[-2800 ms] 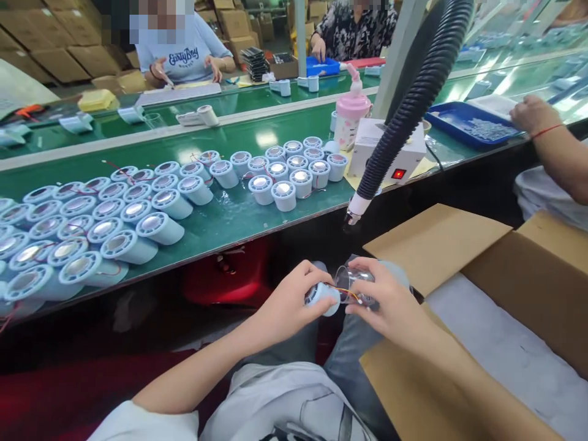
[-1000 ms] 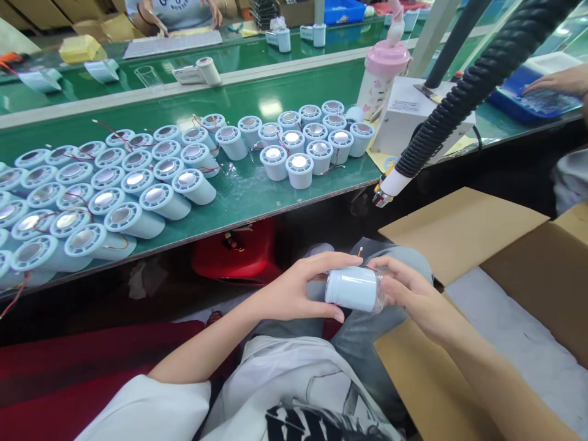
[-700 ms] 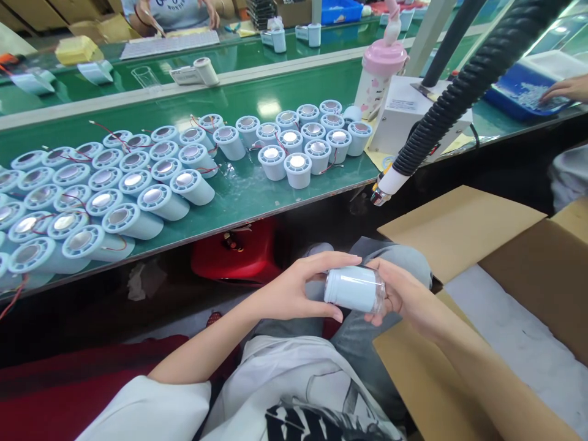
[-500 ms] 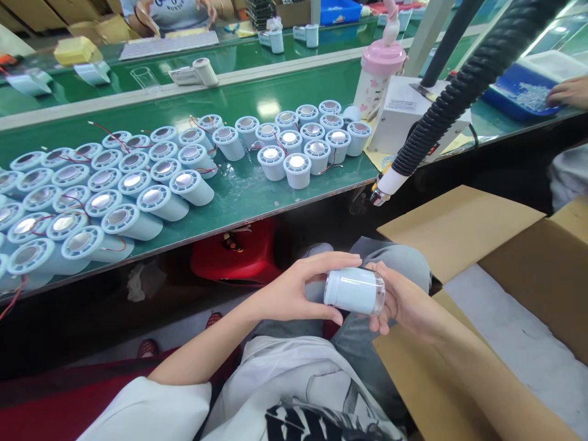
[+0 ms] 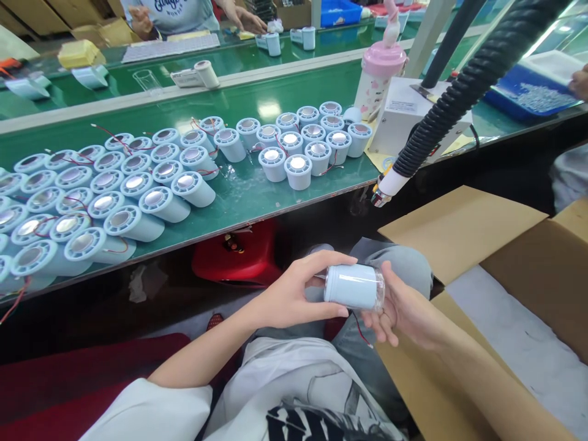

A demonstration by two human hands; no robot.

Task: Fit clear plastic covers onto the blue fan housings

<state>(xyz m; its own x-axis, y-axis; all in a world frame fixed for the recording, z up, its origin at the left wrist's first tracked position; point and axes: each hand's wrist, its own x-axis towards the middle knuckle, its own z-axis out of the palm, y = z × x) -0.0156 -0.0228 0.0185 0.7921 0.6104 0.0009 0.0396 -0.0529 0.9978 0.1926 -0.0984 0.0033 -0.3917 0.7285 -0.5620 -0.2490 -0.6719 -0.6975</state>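
Observation:
In front of my lap, a light blue plastic cylinder point(image 5: 351, 286) lies on its side, inside a clear cup-like cover point(image 5: 380, 289) whose rim shows at its right end. My left hand point(image 5: 305, 291) grips the left part, thumb below and fingers over the top. At the clear end is my right hand point(image 5: 397, 309), its thumb up and fingers stretched out and apart under the cylinder; its palm seems to touch the end. A thin dark red wire point(image 5: 362, 331) hangs beneath. The cylinder's far side is hidden.
Many similar blue cylinders point(image 5: 154, 202) with wires stand or lean on the green bench point(image 5: 257, 199). A black hose with a nozzle point(image 5: 383, 190) hangs at right, above an open cardboard box point(image 5: 463, 229). A pink-lidded bottle point(image 5: 381, 73) stands behind. Another person's hand point(image 5: 250, 21) is across the bench.
My right hand's fingers have straightened and spread from around the clear end. The red wire has come into view below the cylinder. Across the bench, a person's hand has reached right.

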